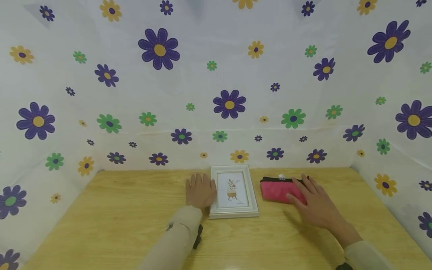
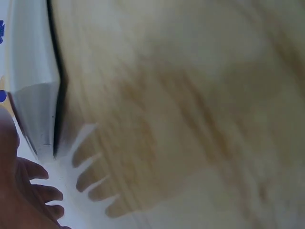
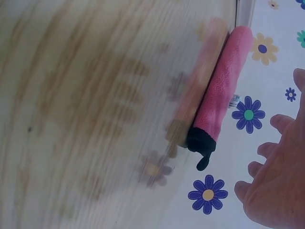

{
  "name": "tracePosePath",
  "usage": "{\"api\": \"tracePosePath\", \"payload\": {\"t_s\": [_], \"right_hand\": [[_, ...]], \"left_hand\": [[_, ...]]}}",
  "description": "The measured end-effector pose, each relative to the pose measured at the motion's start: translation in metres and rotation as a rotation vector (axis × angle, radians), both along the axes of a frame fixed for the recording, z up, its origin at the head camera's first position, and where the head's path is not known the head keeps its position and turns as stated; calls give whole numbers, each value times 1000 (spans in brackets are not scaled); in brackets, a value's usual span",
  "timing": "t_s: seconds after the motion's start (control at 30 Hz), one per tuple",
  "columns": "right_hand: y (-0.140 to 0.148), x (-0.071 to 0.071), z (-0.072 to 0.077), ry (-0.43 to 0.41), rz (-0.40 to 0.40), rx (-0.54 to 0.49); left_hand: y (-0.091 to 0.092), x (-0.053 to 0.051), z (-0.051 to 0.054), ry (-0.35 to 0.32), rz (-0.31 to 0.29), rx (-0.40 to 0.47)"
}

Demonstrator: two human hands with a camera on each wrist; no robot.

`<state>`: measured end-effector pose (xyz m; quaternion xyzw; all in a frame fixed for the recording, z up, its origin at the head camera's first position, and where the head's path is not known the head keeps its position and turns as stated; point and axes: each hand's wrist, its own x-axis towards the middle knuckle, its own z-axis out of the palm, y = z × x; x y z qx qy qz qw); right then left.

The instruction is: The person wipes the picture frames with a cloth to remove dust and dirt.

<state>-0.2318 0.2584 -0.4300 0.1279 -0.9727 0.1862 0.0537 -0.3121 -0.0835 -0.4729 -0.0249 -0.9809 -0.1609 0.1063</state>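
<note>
Where right hand [image 1: 317, 207] blocks head view, pink pouch [image 1: 276, 191] partly hidden.

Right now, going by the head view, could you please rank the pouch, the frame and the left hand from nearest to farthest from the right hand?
1. Pouch: right of the frame, partly hidden by the right hand.
2. Frame: in the middle, left of the pouch.
3. Left hand: at the frame's left edge.
</note>
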Motion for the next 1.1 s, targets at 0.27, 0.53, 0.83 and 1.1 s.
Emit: {"api": "tracePosePath", "payload": {"t_s": [0.27,0.53,0.83,1.1], "right_hand": [[-2,-3,1,-5,18,-15],[-7,-6,8,-9,26,-51],[-13,-21,23,-10,131,-79],[-17,-40,10,-131,163,-48]], "left_hand": [[-5,-4,0,-63,-12,-43],[-4,1,7,-134,-10,-63],[-2,3,4,-139,-5,-48],[4,1,-13,-73,2,-90]]}}
